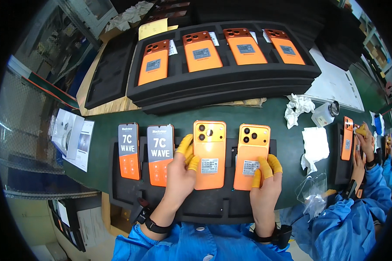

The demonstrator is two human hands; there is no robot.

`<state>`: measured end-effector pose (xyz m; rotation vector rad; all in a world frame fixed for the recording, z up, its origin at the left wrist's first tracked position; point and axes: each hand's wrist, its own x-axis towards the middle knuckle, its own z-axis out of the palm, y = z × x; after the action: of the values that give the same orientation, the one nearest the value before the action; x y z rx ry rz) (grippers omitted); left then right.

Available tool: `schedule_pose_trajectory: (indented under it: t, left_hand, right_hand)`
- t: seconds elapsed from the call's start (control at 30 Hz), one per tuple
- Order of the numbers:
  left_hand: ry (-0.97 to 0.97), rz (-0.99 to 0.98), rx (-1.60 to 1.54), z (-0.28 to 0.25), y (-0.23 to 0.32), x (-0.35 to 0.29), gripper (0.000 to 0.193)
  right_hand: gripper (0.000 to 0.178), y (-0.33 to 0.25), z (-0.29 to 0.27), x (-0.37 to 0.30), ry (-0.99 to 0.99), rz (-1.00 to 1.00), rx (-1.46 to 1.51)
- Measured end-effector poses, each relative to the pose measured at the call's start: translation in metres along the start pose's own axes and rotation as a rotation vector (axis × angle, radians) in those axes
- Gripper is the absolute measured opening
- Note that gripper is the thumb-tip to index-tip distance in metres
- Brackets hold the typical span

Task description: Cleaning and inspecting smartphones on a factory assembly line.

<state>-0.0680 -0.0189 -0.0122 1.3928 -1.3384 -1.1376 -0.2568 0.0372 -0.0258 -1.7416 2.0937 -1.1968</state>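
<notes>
In front of me an orange phone (210, 148) lies back side up, its camera block at the top and a grey label low on the back. My left hand (181, 168), with yellow finger cots, closes its bent fingers on that phone's left edge. To the right is a second orange phone (249, 148), also back up. Closed around its lower right side is my right hand (266, 176), thumb over the label and fingers at the edge. Two phones lie screen side up at the left, a narrower-looking phone (129, 152) and another phone (160, 152), both with grey-and-orange screen films.
A black foam tray (200, 209) lies beneath the phones. Behind it, stacked black foam trays (222, 80) carry several orange phones. White crumpled tissues (315, 148), a bottle (326, 114) and printed sheets (78, 139) lie around. A co-worker in blue (339, 226) handles phones at right.
</notes>
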Motion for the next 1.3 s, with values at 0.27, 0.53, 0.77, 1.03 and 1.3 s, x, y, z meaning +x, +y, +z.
schedule_pose_trajectory:
  t: [0.27, 0.53, 0.77, 1.03, 1.3]
  left_hand:
    - [-0.063, 0.396, 0.967, -0.016, 0.026, 0.009, 0.018]
    - [0.417, 0.473, 0.796, -0.098, 0.034, 0.001, 0.039]
    - [0.247, 0.090, 0.843, -0.151, -0.018, -0.014, 0.078]
    - [0.213, 0.136, 0.852, -0.156, -0.030, -0.008, 0.079]
    - [0.226, -0.066, -0.443, -0.203, -0.031, -0.009, 0.058]
  right_hand:
    - [0.024, -0.001, 0.005, 0.007, 0.091, -0.121, -0.078]
    - [0.027, -0.019, -0.010, 0.008, 0.033, 0.001, 0.023]
    - [0.035, -0.139, 0.078, 0.008, -0.393, -0.510, -0.081]
    - [0.013, -0.173, 0.142, 0.001, -0.484, -0.554, -0.329]
    - [0.012, -0.178, 0.144, 0.005, -0.443, -0.532, -0.422]
